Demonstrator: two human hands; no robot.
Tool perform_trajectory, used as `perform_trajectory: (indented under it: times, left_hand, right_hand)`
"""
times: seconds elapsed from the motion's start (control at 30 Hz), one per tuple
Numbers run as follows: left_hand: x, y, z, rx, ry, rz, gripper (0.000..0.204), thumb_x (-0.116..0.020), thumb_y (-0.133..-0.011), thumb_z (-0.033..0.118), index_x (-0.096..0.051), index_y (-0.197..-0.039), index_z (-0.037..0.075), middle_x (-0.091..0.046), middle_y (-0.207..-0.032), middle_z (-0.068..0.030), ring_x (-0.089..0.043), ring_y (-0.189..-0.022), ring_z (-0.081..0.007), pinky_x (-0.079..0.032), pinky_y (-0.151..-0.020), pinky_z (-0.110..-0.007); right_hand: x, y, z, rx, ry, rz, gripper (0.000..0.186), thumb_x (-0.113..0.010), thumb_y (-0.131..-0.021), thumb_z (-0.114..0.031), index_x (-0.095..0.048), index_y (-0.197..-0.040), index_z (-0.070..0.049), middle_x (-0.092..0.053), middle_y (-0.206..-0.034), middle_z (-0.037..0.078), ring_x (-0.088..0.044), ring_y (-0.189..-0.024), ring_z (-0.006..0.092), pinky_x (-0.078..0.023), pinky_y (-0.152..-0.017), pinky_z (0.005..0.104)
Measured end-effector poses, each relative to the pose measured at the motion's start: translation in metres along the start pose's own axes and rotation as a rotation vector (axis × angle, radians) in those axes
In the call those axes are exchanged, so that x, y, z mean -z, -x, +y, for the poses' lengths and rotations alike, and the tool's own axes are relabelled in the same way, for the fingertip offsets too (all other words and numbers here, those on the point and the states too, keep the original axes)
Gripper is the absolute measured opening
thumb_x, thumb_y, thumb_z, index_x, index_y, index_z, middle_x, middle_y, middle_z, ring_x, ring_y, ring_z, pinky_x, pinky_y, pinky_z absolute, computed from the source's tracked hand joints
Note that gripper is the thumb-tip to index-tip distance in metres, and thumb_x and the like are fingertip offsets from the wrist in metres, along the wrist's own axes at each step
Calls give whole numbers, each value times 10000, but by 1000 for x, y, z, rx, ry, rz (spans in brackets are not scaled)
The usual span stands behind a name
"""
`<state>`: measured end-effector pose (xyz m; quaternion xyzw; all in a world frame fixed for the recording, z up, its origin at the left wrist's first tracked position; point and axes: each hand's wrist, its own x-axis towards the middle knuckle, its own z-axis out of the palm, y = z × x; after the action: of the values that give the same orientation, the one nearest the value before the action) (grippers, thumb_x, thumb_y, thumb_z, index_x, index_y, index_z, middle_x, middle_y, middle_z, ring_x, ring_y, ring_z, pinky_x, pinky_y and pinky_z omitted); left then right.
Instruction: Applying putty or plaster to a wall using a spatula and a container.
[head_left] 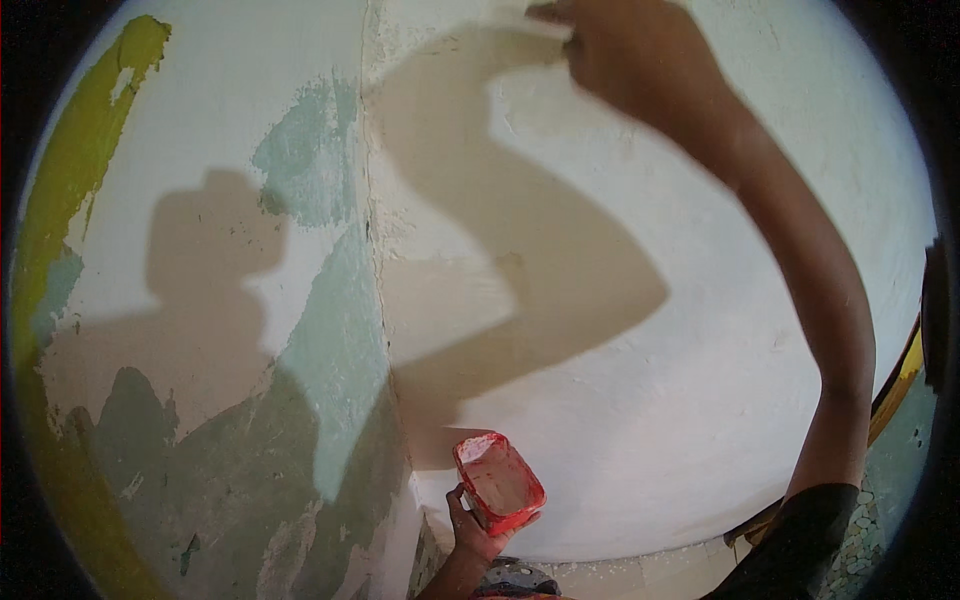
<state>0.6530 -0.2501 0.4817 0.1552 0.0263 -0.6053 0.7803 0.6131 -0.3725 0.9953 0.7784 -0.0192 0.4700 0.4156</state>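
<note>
My left hand (478, 535) grips a small red square tub (523, 520) from below and the side. Inside lies a pale, creamy paste (500, 482), smeared up onto the rim. High up at the top edge, my right hand (625, 50) is raised close to the white wall (700, 330), just right of the room corner. Its fingers are curled, with one stretched to the left. Whatever they hold, if anything, cannot be made out.
The left wall has bare pale green patches (310, 150) and a yellow-green band (75, 190). A rough vertical corner seam (376, 270) divides the walls. Shadows of my head and arm fall across both. Pale floor tiles (610, 578) show below, and a dark frame edge (895, 385) stands at right.
</note>
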Motion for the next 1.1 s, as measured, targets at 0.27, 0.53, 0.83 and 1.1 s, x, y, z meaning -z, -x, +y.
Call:
perform_trajectory:
  times: [0.27, 0.53, 0.83, 1.1]
  left_hand:
    - [28, -13, -8, -23, 55, -88, 834, -523, -838, 661, -434, -1551, 237, -482, -1568, -65, -449, -1424, -412, -339, -1109, -729]
    - [12, -3, -4, -40, 84, -90, 815, -525, -837, 629, -428, -1555, 256, -473, -1580, -53, -423, -1451, -398, -327, -1119, -734]
    - [18, -4, -6, -22, 104, -85, 826, -548, -821, 633, -437, -1545, 250, -481, -1572, -57, -431, -1444, -394, -324, -1122, -732]
    - [44, -17, -3, -15, 47, -97, 847, -524, -828, 685, -438, -1552, 254, -478, -1573, -73, -445, -1424, -430, -322, -1103, -748]
  right_hand:
    - [-19, -45, 2, -86, 241, -117, 227, -574, -1039, -193, -746, -1053, -46, -716, -881, 150, -680, -783, 247, -555, -762, 397]
    - [-41, 43, -91, 312, 93, -234, 221, -621, -983, -250, -760, -1033, -86, -735, -989, 141, -745, -896, 290, -591, -701, 439]
    - [-34, -26, -38, 258, 31, 105, 319, -627, -922, -63, -715, -1226, -101, -718, -1137, 106, -694, -1058, 267, -554, -931, 426]
    - [-91, 48, -116, 287, 372, -144, 419, -584, -918, -156, -639, -1278, 51, -669, -1187, 233, -613, -1173, 326, -533, -942, 443]
